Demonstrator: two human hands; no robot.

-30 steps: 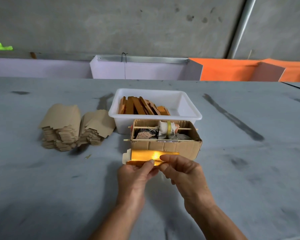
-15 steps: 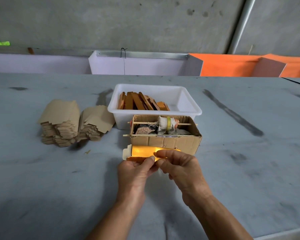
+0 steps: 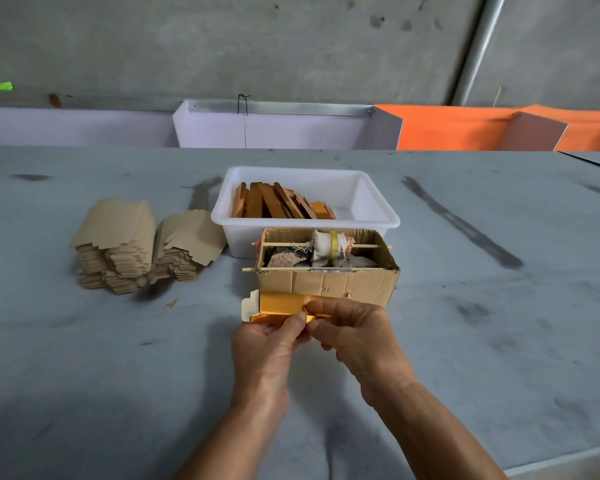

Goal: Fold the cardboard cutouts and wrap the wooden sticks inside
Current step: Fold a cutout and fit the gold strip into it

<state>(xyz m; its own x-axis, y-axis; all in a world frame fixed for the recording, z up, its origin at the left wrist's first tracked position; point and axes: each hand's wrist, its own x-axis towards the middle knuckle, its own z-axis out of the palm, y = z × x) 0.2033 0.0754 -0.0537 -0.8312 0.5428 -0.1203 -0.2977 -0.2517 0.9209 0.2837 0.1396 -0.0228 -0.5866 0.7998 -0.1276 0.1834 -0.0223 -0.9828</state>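
Gold cardboard cutout (image 3: 284, 308), part-folded: held low over the worktop (image 3: 118, 375) before the brown box (image 3: 326, 284), long axis left-right, pinched near its middle by left hand (image 3: 267, 344) and right hand (image 3: 352, 336); any stick inside apparently hidden.

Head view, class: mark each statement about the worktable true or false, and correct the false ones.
1. Both hands hold the gold cutout. True: left hand, right hand.
2. The white tub is empty. False: it holds gold wrapped pieces.
3. The brown stacks lie left of the tub. True.
4. The cardboard box stands behind the tub. False: it stands in front, nearer the person.
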